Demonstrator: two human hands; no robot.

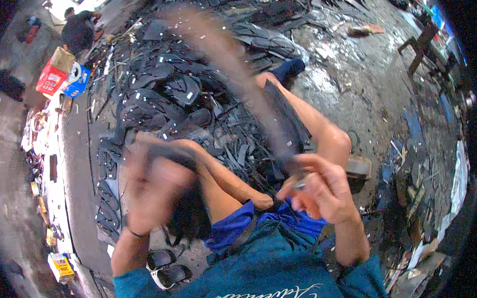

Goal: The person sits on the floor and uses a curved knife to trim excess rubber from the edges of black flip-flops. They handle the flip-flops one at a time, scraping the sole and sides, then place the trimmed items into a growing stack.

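My left hand (157,191), smeared by motion, is raised over my left knee. Next to its fingers is a dark flat piece (171,153); whether the hand grips it is unclear. My right hand (324,190) is closed, with a ring on one finger. From it a long, brownish, blade-like strip (246,89) reaches up and to the left, blurred along most of its length. Beyond my hands lies a heap of black flip-flops (181,90), with dark rubber-like scraps (241,151) between my bent legs. A dark flat piece (285,114) is along my right shin.
At the left stand a red box (53,78) and a blue box (77,84), with a yellow box (60,266) nearer. More sandals (172,275) lie by my left side. A person (78,30) is at the far left. A dark metal frame (424,45) stands at right.
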